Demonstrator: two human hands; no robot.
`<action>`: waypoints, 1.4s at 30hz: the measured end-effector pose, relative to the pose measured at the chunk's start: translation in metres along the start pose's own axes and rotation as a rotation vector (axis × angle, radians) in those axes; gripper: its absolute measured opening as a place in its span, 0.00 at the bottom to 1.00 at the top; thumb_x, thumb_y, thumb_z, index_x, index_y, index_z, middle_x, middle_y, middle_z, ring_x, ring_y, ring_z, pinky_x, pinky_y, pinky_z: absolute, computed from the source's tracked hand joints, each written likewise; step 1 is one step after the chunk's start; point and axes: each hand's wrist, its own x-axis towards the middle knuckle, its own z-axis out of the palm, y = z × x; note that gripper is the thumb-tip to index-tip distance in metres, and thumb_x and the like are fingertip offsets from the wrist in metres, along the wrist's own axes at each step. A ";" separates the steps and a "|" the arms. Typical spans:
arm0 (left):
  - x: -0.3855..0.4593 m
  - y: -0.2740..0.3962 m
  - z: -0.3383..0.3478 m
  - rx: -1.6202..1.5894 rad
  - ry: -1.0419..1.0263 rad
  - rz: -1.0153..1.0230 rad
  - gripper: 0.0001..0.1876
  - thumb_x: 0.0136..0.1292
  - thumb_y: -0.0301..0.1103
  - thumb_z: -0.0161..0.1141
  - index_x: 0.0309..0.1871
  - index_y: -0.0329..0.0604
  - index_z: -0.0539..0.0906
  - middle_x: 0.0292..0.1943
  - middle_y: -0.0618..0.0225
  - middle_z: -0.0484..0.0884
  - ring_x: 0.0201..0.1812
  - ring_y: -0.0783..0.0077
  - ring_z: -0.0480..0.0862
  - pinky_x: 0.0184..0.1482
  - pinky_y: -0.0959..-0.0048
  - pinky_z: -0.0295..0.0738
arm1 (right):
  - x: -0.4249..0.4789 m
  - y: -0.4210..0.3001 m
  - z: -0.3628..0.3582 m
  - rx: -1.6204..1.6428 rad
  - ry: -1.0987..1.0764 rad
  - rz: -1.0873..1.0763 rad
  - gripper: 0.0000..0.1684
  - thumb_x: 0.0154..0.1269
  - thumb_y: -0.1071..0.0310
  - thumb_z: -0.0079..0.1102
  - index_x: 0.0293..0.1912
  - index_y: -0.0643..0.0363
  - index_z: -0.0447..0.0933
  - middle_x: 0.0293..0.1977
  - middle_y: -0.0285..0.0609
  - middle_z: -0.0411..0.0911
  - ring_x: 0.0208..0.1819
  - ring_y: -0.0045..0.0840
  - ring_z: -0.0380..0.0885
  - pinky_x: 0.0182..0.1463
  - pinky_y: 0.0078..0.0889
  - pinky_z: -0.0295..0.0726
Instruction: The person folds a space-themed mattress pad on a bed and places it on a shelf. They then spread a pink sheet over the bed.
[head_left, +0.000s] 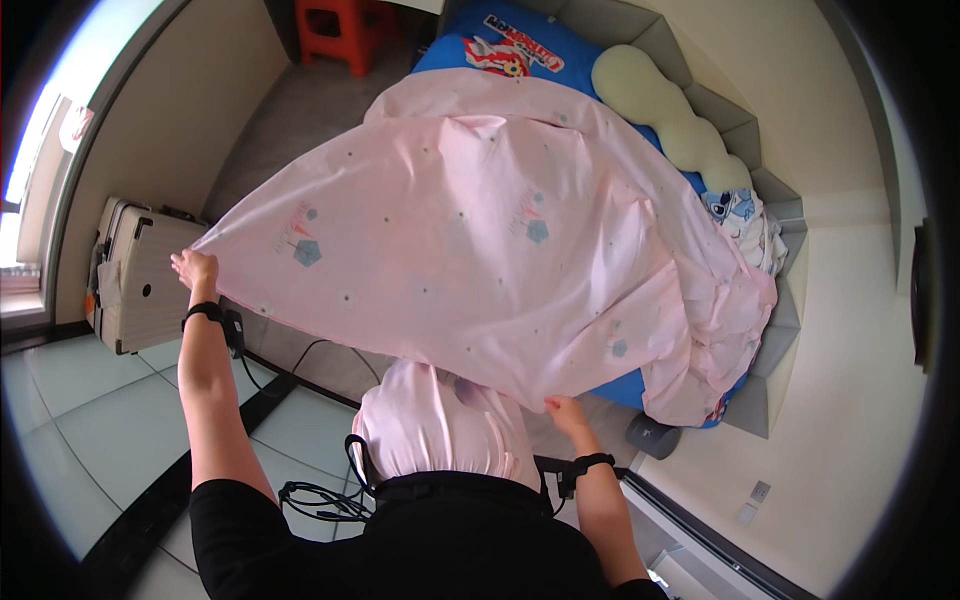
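Observation:
A pink printed bed sheet or quilt cover (420, 225) is stretched out before me, its far part lying over the blue bed. My left hand (196, 268), arm extended, grips its left corner near the suitcase. With my right hand (564, 414) I pinch its near edge, low at the right. The cloth hangs taut between the two hands and is wrinkled towards the right, where a bunched part lies against the headboard. More pink cloth (442, 427) covers my front below the near edge; whether it joins the stretched piece I cannot tell.
A blue printed pillow or bedding (517, 45), a pale green long cushion (645, 82) and a white printed cloth (750, 232) lie along the grey padded headboard (776, 337). A cream suitcase (154, 277) stands at left, a red stool (345, 37) at the back, a dark bin (654, 436) near the bed.

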 end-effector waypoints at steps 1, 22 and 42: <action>-0.011 0.005 0.000 0.026 -0.005 -0.015 0.24 0.50 0.30 0.53 0.54 0.36 0.70 0.67 0.53 0.50 0.67 0.52 0.51 0.64 0.58 0.55 | -0.003 -0.003 -0.001 0.033 0.009 -0.021 0.13 0.55 0.64 0.57 0.40 0.58 0.79 0.35 0.47 0.79 0.37 0.32 0.78 0.43 0.30 0.74; -0.366 0.115 0.048 -0.478 -0.434 1.093 0.24 0.44 0.26 0.59 0.49 0.39 0.69 0.61 0.42 0.56 0.61 0.44 0.60 0.60 0.60 0.60 | -0.079 0.043 -0.039 0.228 0.237 0.038 0.15 0.58 0.64 0.54 0.44 0.58 0.76 0.37 0.47 0.78 0.39 0.35 0.78 0.42 0.32 0.75; -0.699 0.231 -0.046 -0.486 -0.452 1.872 0.15 0.50 0.23 0.57 0.44 0.37 0.73 0.56 0.48 0.64 0.57 0.48 0.65 0.56 0.60 0.63 | -0.294 0.340 0.032 0.603 0.873 0.594 0.14 0.54 0.65 0.57 0.41 0.60 0.75 0.31 0.47 0.77 0.36 0.39 0.75 0.41 0.35 0.74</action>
